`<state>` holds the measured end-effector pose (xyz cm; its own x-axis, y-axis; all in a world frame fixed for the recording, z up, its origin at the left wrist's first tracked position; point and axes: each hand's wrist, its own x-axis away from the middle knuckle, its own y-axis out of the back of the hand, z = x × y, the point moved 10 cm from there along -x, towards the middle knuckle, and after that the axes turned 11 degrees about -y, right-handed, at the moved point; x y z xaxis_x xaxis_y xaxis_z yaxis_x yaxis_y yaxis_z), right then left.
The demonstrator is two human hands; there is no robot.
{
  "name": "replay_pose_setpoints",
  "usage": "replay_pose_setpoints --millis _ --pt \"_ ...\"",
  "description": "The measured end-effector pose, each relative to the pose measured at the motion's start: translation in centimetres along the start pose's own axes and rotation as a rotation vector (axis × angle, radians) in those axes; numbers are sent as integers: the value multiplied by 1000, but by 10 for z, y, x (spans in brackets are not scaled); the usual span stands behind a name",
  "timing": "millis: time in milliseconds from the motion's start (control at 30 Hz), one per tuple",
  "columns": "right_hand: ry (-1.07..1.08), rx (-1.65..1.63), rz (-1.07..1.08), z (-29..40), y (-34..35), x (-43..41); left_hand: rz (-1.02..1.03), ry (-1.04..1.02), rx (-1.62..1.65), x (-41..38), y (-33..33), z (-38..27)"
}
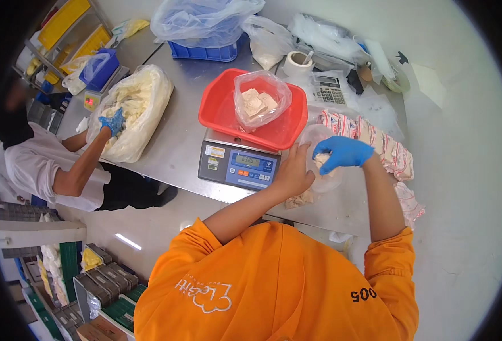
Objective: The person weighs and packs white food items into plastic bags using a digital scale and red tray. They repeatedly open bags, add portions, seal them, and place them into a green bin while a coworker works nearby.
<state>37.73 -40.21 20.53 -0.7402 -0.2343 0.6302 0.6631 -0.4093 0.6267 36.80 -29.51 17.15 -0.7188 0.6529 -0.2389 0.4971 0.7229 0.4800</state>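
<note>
My right hand (pixel 343 154), in a blue glove, grips a pale crumbly lump (pixel 322 161) over a clear plastic bowl or bag (pixel 326 182). Bare, my left hand (pixel 292 170) has its fingers spread beside that clear container, near the corner of the digital scale (pixel 238 164). On the scale stands a red plastic tray (pixel 219 100) holding an open clear bag (pixel 281 96) with beige powdery chunks (pixel 257 104) in it. A small beige packet or lump (pixel 300 199) lies at the table edge below my left hand.
Several printed packets (pixel 372 138) lie in a row at right, near a calculator (pixel 329 90) and a tape roll (pixel 297 64). Behind stands a blue crate (pixel 204 52) under plastic bags. At left a co-worker's gloved hand (pixel 113 122) reaches into a large bag (pixel 155 111) of pale pieces.
</note>
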Motion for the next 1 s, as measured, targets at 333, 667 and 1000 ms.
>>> replay_pose_setpoints --millis 333,667,1000 --pt "-230 5 -672 -85 -85 -66 75 -43 87 22 -16 -14" --pt "-336 -42 -747 -131 -129 -84 63 -73 119 39 -33 -20" --pt "-314 -859 -859 -180 -170 -107 101 -53 111 42 -43 -17"
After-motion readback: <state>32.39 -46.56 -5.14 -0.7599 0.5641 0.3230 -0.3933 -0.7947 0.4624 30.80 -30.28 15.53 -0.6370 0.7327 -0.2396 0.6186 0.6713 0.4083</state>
